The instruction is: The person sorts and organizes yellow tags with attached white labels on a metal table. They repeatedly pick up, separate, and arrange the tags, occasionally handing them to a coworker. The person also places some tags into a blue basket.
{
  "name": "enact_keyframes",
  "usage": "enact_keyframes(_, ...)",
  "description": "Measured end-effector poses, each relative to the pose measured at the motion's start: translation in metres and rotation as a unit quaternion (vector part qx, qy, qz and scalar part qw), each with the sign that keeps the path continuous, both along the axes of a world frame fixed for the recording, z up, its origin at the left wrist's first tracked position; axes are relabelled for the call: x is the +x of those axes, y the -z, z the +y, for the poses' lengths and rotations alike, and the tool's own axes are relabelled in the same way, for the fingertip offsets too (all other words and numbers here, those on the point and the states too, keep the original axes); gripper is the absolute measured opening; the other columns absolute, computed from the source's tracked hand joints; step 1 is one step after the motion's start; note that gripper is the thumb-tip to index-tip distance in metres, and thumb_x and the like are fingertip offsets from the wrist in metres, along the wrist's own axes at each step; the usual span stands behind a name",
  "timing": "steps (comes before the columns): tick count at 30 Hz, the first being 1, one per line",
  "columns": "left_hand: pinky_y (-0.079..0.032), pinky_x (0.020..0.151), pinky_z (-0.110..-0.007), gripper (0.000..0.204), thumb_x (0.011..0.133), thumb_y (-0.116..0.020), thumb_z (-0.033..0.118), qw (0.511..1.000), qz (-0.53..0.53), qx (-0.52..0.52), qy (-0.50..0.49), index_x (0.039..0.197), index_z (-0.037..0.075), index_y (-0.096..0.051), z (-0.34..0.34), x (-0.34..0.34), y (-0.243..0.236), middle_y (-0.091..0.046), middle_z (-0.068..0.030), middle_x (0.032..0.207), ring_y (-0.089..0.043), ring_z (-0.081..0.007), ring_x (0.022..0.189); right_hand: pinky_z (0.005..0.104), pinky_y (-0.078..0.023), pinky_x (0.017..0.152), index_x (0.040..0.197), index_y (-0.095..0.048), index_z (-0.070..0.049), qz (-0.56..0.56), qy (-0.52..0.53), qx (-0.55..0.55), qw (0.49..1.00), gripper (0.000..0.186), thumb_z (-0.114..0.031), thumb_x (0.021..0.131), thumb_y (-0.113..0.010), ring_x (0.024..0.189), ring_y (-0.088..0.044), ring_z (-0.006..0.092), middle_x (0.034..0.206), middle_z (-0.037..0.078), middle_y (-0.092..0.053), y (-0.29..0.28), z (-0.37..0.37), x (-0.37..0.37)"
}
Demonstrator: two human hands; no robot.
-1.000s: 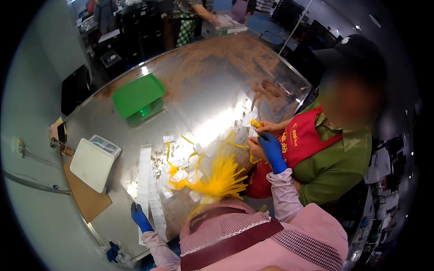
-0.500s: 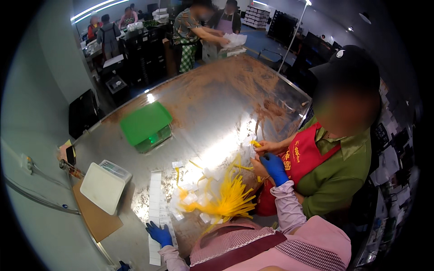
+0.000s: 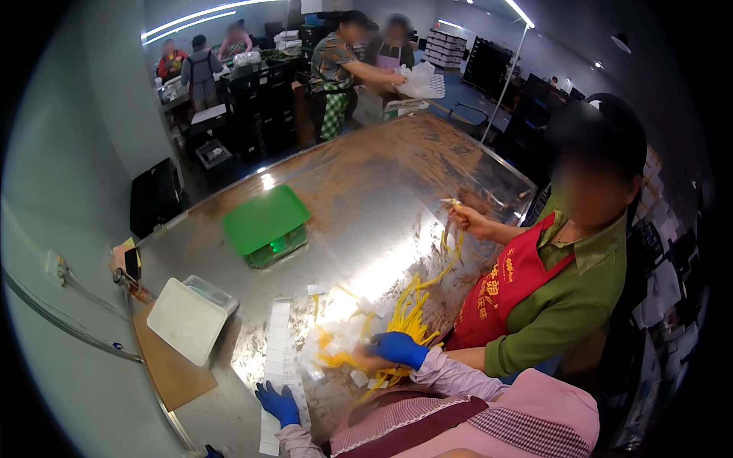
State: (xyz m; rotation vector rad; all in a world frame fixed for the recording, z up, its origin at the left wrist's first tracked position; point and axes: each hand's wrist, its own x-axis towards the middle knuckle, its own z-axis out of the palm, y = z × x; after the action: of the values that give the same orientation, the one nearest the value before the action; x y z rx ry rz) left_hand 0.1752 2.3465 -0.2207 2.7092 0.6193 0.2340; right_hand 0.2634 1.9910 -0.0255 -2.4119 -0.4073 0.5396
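Note:
My left hand [image 3: 278,403], in a blue glove, lies with spread fingers on long white label strips [image 3: 276,336] on the metal table. My right hand [image 3: 401,349], also blue-gloved, is over a pile of yellow strips [image 3: 412,317] with white tags. Its fingers are bent together toward the pile; what they hold, if anything, I cannot make out. A co-worker's blurred hand [image 3: 370,358] is right beside my right fingertips. The co-worker's other hand [image 3: 472,221] holds up a few yellow strips over the table.
A green-lidded clear box [image 3: 267,221] stands on the metal table [image 3: 366,183]. Left of the labels, a white-lidded container [image 3: 187,320] rests by brown cardboard [image 3: 172,374]. The co-worker in a red apron [image 3: 504,282] stands close at my right. Other people work beyond the table.
My right hand has moved left and nearer, from the co-worker's hands to the yellow pile. One co-worker hand has reached into the pile; the other has lifted strips away. My left hand stays on the labels.

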Motion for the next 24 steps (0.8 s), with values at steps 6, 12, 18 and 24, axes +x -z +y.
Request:
enact_keyframes(6, -0.051, 0.089, -0.029, 0.032, 0.095, -0.06, 0.01, 0.768, -0.014, -0.639, 0.039, 0.123, -0.004, -0.062, -0.043, 0.019, -0.058, -0.067, -0.0122, 0.112, -0.062, -0.0192, 0.105, 0.0382, -0.048, 0.062, 0.1, -0.067, -0.019, -0.089, -0.062, 0.005, 0.994, 0.021, -0.037, 0.095, -0.056, 0.07, -0.064, 0.0288, 0.076, 0.012, -0.064, 0.054, 0.018, -0.012)
enact_keyframes(12, -0.046, 0.089, -0.026, 0.023, 0.101, -0.051, 0.019, 0.574, 0.121, -0.798, 0.138, 0.115, 0.004, -0.062, -0.125, 0.017, -0.099, -0.061, -0.0014, 0.104, -0.056, -0.0101, 0.097, 0.0412, -0.051, 0.062, 0.087, -0.067, -0.009, -0.049, -0.005, 0.124, 0.991, 0.016, -0.025, 0.089, -0.066, 0.071, -0.065, 0.0348, 0.079, 0.017, -0.066, 0.06, 0.023, -0.017)
enact_keyframes(18, -0.046, 0.089, -0.024, 0.032, 0.1, -0.052, 0.021, 0.693, 0.027, -0.664, 0.278, 0.12, -0.001, -0.062, -0.143, 0.022, -0.094, -0.065, -0.0053, 0.111, -0.06, -0.0117, 0.102, 0.04, -0.05, 0.059, 0.088, -0.073, -0.013, -0.237, -0.111, 0.094, 0.961, 0.017, -0.027, 0.079, -0.072, 0.066, -0.062, 0.0348, 0.074, 0.014, -0.061, 0.035, 0.016, -0.022)
enact_keyframes(24, -0.046, 0.083, -0.025, 0.026, 0.099, -0.053, 0.02, 0.689, 0.013, -0.685, 0.236, 0.11, -0.002, -0.064, -0.157, 0.004, -0.105, -0.067, -0.0055, 0.101, -0.06, -0.0115, 0.092, 0.0287, -0.051, 0.065, 0.085, -0.074, -0.003, 0.167, 0.143, 0.165, 0.961, 0.035, -0.038, 0.084, -0.069, 0.066, -0.066, 0.0145, 0.074, 0.009, -0.071, 0.019, 0.018, -0.038)
